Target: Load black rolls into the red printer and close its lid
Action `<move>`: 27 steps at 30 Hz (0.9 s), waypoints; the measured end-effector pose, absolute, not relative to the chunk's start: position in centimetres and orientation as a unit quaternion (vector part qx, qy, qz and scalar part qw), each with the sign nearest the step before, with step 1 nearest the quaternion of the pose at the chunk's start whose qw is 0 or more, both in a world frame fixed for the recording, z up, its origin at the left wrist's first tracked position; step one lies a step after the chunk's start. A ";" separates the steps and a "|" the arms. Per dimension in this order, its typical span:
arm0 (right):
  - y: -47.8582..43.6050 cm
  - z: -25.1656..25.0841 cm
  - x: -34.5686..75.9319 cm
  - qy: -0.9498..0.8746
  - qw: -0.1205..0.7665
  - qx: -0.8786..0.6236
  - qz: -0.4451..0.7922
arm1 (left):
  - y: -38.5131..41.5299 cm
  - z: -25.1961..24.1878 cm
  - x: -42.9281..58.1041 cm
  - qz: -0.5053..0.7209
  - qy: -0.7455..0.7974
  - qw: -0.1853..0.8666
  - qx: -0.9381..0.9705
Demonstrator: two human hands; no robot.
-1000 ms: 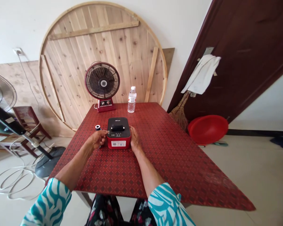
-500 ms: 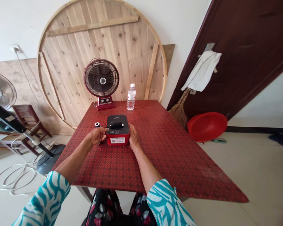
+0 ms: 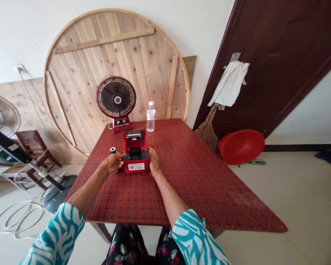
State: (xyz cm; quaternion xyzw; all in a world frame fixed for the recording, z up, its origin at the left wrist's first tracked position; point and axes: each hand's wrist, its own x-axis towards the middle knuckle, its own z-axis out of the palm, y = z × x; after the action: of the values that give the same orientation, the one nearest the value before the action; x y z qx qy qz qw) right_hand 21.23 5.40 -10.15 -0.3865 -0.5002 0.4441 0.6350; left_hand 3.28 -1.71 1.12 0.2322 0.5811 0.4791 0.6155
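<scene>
A small red and black receipt printer [image 3: 136, 162] stands on the table in front of me, its lid [image 3: 134, 140] raised at the back. My left hand [image 3: 112, 163] has its fingers curled against the printer's left side, near the front corner. Along the right side lies my right hand [image 3: 154, 162], gripping the printer from that side. Just behind my left hand, a dark roll with a white end [image 3: 113, 150] stands upright, its lower part hidden by the hand.
The table [image 3: 187, 184] has a red patterned cover. At its far edge stand a red desk fan [image 3: 116, 101] and a water bottle [image 3: 150, 117]. A floor fan [image 3: 19, 152] is on the left. A red basin [image 3: 241, 146] and a broom [image 3: 209, 129] are by the door.
The printer's lid has swung up from closed to open, showing its inside. Both hands stay at the printer's sides. The camera view has shifted slightly.
</scene>
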 end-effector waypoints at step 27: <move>5.3 -8.5 21.1 -0.500 0.660 -0.379 0.412 | 4.1 4.8 3.8 0.338 0.572 0.214 0.716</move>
State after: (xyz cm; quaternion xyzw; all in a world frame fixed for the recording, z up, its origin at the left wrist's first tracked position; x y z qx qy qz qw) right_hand 21.06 5.29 -8.48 -0.3790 -0.5005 0.4121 0.6604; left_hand 3.81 4.07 4.85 0.7163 0.5718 0.3380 0.2137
